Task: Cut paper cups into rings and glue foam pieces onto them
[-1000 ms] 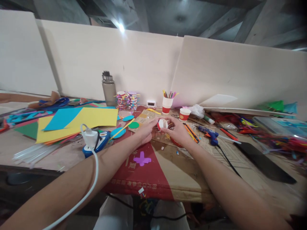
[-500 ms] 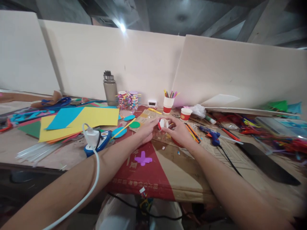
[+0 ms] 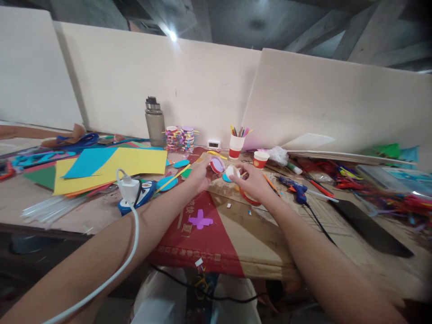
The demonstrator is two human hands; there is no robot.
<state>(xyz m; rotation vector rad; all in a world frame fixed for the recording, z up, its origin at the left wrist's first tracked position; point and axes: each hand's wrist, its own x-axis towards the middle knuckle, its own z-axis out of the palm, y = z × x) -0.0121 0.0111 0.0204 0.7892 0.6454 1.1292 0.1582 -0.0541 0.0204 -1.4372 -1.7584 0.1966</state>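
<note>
Over the middle of the cardboard, my left hand (image 3: 200,176) is closed on a round, shallow piece with a red rim and a lilac face (image 3: 217,164), tilted toward me. Close by on its right, my right hand (image 3: 251,180) pinches a small white round piece (image 3: 232,171). Part of a blue disc (image 3: 226,178) shows under that white piece; whether the two touch I cannot tell. A red ring (image 3: 249,198) lies partly hidden below my right hand. In front of my hands, a purple paper cross (image 3: 200,219) rests on the red part of the cardboard (image 3: 209,252).
Coloured sheets (image 3: 135,162), a power strip (image 3: 145,191) and a bottle (image 3: 155,121) are left. Two decorated stacks (image 3: 180,138) stand behind. A cup of pens (image 3: 236,146), another paper cup (image 3: 261,159) and a glue gun (image 3: 299,191) are right. A white cable (image 3: 131,252) crosses my left forearm.
My hands were together around a white round piece with a red edge. Now they are apart, the left with the red-rimmed lilac piece, the right with the white piece.
</note>
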